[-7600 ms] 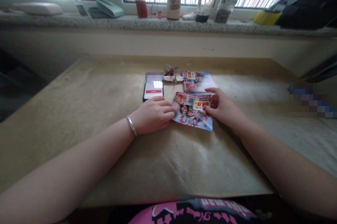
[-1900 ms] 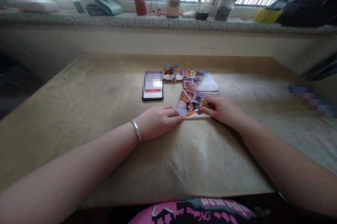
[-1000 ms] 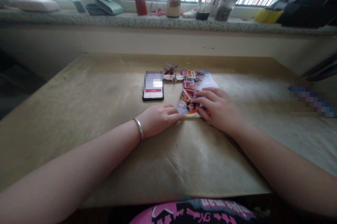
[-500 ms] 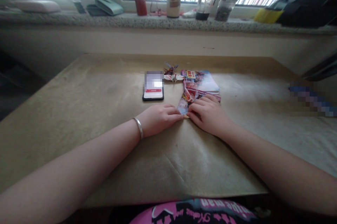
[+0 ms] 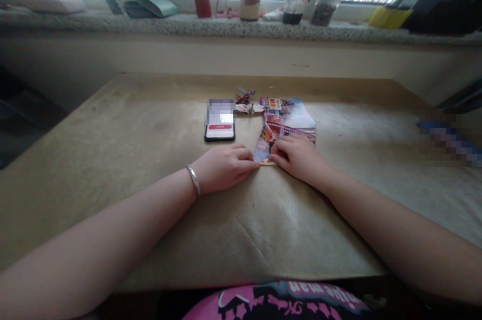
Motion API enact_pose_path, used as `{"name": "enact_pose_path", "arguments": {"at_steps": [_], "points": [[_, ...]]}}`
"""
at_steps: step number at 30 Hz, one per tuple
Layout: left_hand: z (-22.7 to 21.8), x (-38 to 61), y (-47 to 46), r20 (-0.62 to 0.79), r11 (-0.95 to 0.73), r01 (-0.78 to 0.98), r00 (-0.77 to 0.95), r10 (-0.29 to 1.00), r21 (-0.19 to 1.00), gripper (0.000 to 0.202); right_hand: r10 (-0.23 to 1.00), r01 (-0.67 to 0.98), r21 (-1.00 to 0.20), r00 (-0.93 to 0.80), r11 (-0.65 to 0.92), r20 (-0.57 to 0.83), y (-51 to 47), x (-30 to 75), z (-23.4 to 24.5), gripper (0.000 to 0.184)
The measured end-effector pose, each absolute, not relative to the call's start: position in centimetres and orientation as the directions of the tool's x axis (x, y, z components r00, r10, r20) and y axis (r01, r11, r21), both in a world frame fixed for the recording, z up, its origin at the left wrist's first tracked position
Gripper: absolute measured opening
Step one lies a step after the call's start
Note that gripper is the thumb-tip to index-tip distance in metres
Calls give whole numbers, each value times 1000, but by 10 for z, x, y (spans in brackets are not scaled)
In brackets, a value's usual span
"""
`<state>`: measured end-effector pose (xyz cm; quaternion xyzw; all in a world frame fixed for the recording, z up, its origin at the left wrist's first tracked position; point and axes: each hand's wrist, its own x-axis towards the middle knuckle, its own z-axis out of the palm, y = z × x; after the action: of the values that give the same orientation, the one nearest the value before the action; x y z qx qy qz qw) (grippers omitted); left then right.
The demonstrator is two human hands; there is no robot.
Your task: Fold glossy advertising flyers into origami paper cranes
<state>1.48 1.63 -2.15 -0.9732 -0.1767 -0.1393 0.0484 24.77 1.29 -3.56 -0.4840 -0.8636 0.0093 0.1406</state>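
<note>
A colourful sheet of printed paper (image 5: 262,153) lies on the table between my hands. My left hand (image 5: 226,168) is closed, its thumb and fingertips pinching the sheet's near left corner; a silver bangle (image 5: 194,180) is on that wrist. On the right side, my right hand (image 5: 301,159) has curled fingers resting on the sheet, with the thumb at its near edge. The fingers cover much of the sheet's right part. Just beyond lies a stack of glossy printed paper (image 5: 299,118) with a yellow price label. Folded paper pieces (image 5: 246,98) sit to its left.
A phone (image 5: 220,133) with a lit screen lies left of the stack. A blurred bluish item (image 5: 448,139) is at the table's right side. Bottles, a jar, a green case (image 5: 156,3) and a yellow item (image 5: 389,17) stand along the stone windowsill (image 5: 211,28).
My left hand has shifted slightly left along the sheet's near edge. My right hand still rests on the sheet. The whole view has tilted slightly.
</note>
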Motion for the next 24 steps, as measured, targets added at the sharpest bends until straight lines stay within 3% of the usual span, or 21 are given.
{"name": "enact_pose_path", "arguments": {"at_steps": [12,24], "points": [[-21,20,7,287,-893,451,856,430,-6,27,853,844,-152,-485,514,191,18,247,-38,17],[-22,21,5,298,-886,463,849,437,-19,27,857,852,-133,-483,507,179,17,246,-37,17]]}}
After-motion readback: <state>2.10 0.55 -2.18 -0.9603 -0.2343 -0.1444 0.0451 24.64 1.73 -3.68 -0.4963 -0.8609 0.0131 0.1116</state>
